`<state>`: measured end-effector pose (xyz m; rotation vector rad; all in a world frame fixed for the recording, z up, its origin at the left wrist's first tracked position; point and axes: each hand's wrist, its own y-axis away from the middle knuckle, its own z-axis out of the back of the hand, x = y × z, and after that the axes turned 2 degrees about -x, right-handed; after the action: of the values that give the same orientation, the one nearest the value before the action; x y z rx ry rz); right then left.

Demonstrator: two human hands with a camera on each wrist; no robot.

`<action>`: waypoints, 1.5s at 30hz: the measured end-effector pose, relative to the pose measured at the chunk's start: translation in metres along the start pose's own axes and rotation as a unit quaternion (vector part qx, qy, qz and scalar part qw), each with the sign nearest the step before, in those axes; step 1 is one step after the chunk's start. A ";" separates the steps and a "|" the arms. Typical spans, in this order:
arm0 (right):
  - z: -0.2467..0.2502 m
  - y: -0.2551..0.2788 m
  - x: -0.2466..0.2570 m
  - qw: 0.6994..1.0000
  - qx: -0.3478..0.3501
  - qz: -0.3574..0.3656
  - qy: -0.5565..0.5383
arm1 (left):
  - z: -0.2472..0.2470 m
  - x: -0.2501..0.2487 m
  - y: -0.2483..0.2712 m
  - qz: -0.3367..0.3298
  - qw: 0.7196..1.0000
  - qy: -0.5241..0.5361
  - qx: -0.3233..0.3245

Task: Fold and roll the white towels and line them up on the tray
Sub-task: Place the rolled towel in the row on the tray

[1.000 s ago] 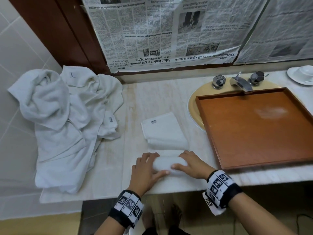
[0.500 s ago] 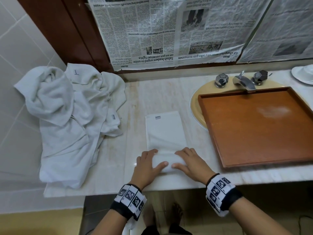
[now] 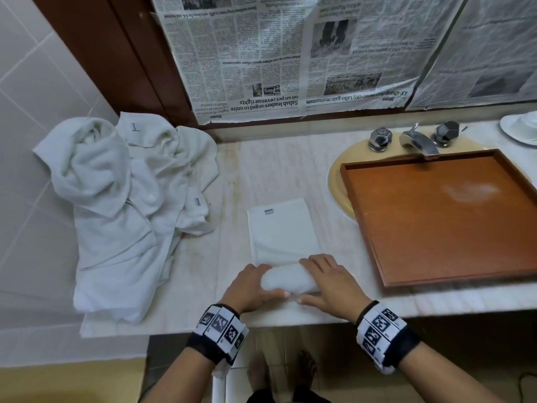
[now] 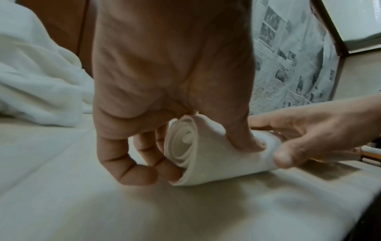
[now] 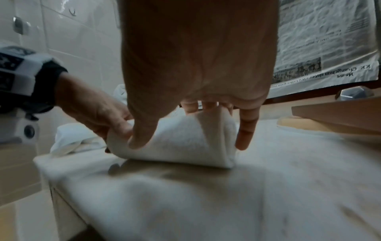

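Note:
A folded white towel [image 3: 280,228] lies flat on the marble counter, its near end wound into a roll [image 3: 287,279] [image 4: 206,156] [image 5: 181,140]. My left hand [image 3: 250,286] [image 4: 164,114] grips the roll's left end, fingers curled over it and thumb on its near side. My right hand [image 3: 328,282] [image 5: 195,81] grips the right end the same way. A pile of loose white towels [image 3: 122,205] sits at the counter's left. The brown wooden tray [image 3: 436,216] rests over the sink at the right and holds nothing.
A chrome tap [image 3: 418,141] with two knobs stands behind the tray. A white dish [image 3: 520,126] is at the far right. Newspaper [image 3: 290,53] covers the wall behind. The counter's front edge [image 3: 290,324] runs just under my wrists.
The towel's far part has flattened out straight. The roll has grown thicker and moved a little away from me under both hands.

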<state>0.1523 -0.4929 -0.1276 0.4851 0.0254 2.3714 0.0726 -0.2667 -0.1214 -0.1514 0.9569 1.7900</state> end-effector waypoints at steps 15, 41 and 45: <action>0.020 -0.026 0.003 0.996 0.011 -0.087 -0.023 | 0.021 -0.003 -0.019 -0.038 0.997 0.060 -0.034; 0.013 -0.022 0.002 0.998 0.000 -0.018 0.060 | 0.018 0.003 -0.029 -0.034 0.998 0.051 -0.034; 0.027 -0.043 -0.009 0.993 0.098 -0.041 -0.049 | -0.007 0.009 -0.012 -0.088 0.981 0.027 -0.172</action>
<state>0.1960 -0.4694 -0.1123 0.6802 0.2299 2.2731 0.0765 -0.2630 -0.1374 -0.4913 0.6414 1.7799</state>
